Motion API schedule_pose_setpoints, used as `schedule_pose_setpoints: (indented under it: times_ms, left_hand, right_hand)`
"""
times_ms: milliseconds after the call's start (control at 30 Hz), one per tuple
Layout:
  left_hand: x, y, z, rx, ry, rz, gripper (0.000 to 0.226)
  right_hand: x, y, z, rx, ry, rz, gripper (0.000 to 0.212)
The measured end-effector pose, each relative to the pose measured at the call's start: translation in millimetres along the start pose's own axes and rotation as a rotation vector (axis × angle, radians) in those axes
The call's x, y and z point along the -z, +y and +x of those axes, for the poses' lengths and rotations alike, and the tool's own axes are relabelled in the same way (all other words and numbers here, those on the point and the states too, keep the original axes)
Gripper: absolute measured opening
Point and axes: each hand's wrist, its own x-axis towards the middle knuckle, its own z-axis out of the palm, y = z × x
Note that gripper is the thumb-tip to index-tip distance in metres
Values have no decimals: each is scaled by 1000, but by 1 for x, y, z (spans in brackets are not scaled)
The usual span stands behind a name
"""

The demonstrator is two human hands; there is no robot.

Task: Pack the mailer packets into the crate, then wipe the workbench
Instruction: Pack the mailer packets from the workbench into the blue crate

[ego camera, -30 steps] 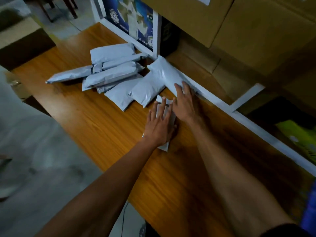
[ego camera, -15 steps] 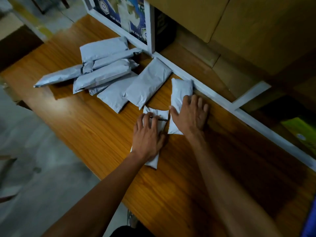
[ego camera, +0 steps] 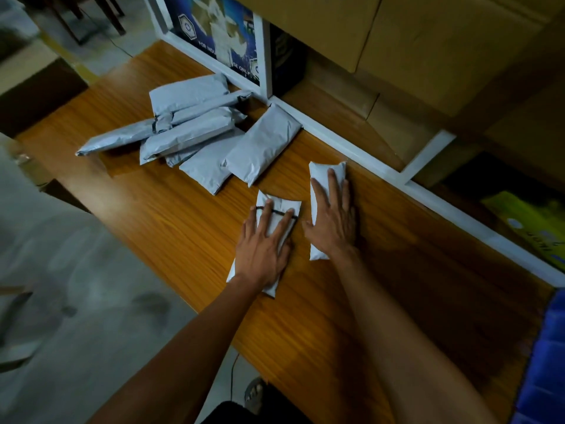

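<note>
On grained wood (ego camera: 189, 228), puffy plastic packets (ego camera: 263, 148).

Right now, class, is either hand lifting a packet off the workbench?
No: the left hand and right hand each press a packet flat on the workbench.

A single head-worn wide-angle view looks steeply down and forward, close above the wooden tabletop (ego camera: 189, 228), toward the shelving frame (ego camera: 351, 145) behind.
</note>
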Motion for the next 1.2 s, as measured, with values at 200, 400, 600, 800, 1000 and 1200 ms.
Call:
schedule_pose_setpoints:
  times_ms: [200,400,600,800,1000,1200]
  left_hand:
    - [-4,16,-45,27,-66,41,67]
    - [-8,49,-125,-15,-123,96,66]
    - [-24,100,-231,-110,-142,69,65]
    - [-18,158,-280,-161,-150,-17,61]
    - [38,241,-262,-279,50,-146,61]
    - [90,360,-241,-447,221,-278,62]
  right_hand:
    - [-4,7,-105,-105,37,55,110]
    - [-3,17,-224,-171,-2,77,97]
    - [-9,29,-349,-193,74,87,100]
    - [13,52,-423,-257,70,121,85]
    - [101,90,-445,-323,319,127,87]
    - [196,159,-459,-454,456,115,85]
